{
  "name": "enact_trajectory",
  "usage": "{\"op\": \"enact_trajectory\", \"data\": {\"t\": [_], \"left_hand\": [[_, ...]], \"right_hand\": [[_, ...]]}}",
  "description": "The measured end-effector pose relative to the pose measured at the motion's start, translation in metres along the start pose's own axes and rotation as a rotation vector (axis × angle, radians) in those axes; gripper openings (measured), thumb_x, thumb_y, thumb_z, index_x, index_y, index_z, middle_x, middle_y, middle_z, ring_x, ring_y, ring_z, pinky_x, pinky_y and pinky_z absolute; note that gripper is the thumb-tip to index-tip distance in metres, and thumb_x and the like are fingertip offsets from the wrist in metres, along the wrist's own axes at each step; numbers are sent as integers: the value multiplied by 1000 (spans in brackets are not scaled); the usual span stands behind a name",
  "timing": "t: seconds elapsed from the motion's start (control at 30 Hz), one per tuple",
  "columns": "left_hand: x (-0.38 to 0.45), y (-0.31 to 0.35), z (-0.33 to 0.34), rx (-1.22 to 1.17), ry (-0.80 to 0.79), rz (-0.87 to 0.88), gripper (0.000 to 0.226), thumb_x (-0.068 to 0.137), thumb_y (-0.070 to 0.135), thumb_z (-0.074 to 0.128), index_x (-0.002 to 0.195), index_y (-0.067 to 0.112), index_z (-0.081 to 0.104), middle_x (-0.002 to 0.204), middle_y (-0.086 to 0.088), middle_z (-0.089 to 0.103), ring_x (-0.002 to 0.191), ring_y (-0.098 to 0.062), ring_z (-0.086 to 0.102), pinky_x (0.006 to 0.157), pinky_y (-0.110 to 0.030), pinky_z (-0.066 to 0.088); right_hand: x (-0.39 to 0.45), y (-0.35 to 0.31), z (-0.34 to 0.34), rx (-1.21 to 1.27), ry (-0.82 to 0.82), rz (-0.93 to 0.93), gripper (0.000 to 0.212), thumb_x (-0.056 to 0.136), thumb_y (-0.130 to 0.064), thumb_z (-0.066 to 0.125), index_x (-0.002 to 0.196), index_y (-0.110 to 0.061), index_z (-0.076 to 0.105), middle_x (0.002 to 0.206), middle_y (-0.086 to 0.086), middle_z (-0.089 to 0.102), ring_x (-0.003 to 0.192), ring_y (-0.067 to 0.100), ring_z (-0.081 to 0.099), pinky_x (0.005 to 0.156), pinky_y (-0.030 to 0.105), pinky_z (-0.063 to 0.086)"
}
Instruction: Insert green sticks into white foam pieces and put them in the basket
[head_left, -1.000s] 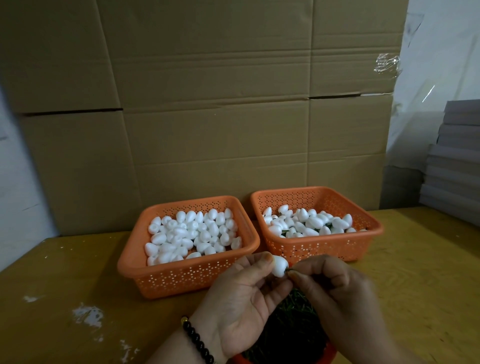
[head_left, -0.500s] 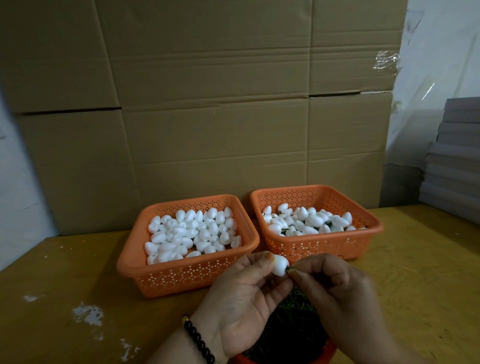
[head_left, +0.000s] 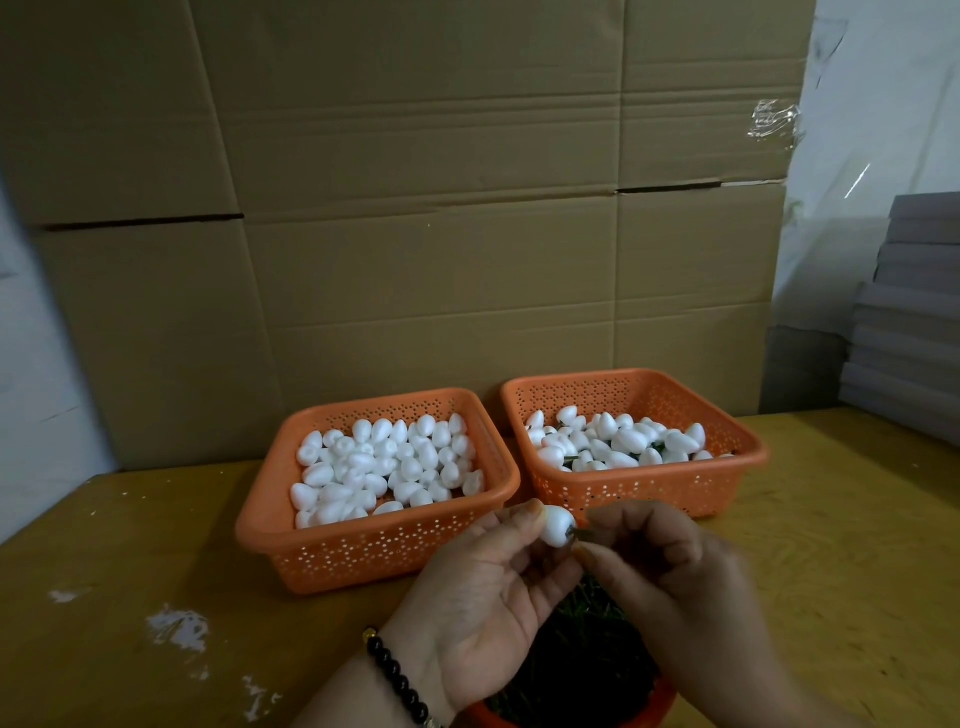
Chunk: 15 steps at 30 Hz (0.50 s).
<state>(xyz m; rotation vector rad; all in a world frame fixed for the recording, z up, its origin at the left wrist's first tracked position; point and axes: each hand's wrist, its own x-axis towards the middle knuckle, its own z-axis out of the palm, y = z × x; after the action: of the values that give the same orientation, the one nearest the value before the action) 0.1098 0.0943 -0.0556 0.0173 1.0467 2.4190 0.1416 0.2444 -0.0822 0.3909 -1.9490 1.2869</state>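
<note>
My left hand (head_left: 488, 592) pinches a white egg-shaped foam piece (head_left: 557, 526) between thumb and fingertips. My right hand (head_left: 670, 582) pinches a short green stick (head_left: 575, 533) whose tip meets the foam piece's right side. Behind the hands stand two orange baskets: the left basket (head_left: 363, 551) holds several plain white foam pieces, the right basket (head_left: 644, 493) holds several foam pieces with green sticks showing among them. Under my hands, an orange container (head_left: 644, 717) holds a dark pile of green sticks (head_left: 587, 660), partly hidden by both hands.
A yellowish wooden table (head_left: 156, 545) carries everything, with white paint marks at its front left. A tall cardboard wall (head_left: 415, 208) stands right behind the baskets. Grey stacked boards (head_left: 914, 332) sit at the far right.
Both hands stay almost still at the foam piece. The green stick shows slightly more clearly at the foam's right side now.
</note>
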Motion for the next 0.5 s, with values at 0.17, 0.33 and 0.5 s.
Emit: {"op": "enact_trajectory", "data": {"t": [0.17, 0.33, 0.5], "left_hand": [[0, 1, -1, -44, -13, -23, 25, 75, 8, 66, 100, 2, 66, 94, -18, 72, 75, -22, 71, 62, -32, 59], [0, 2, -2, -94, -6, -36, 27, 73, 7, 67, 100, 2, 69, 88, -17, 71, 68, -22, 70, 59, -32, 58], [-1, 2, -1, -53, -13, -35, 17, 71, 8, 69, 87, 2, 74, 92, -18, 72, 74, -23, 72, 59, -31, 58]], "right_hand": [[-1, 4, 2, 105, -7, 72, 33, 63, -31, 76, 95, -29, 67, 84, -15, 74, 77, 3, 72, 67, 15, 56], [-2, 9, 3, 192, -25, 117, 37, 63, -30, 76, 98, -27, 68, 89, -7, 75, 81, 9, 73, 71, 20, 57], [-1, 5, -1, 94, -11, 36, 27, 73, -29, 73, 99, -29, 69, 88, -16, 74, 81, 2, 71, 67, 15, 55]]}}
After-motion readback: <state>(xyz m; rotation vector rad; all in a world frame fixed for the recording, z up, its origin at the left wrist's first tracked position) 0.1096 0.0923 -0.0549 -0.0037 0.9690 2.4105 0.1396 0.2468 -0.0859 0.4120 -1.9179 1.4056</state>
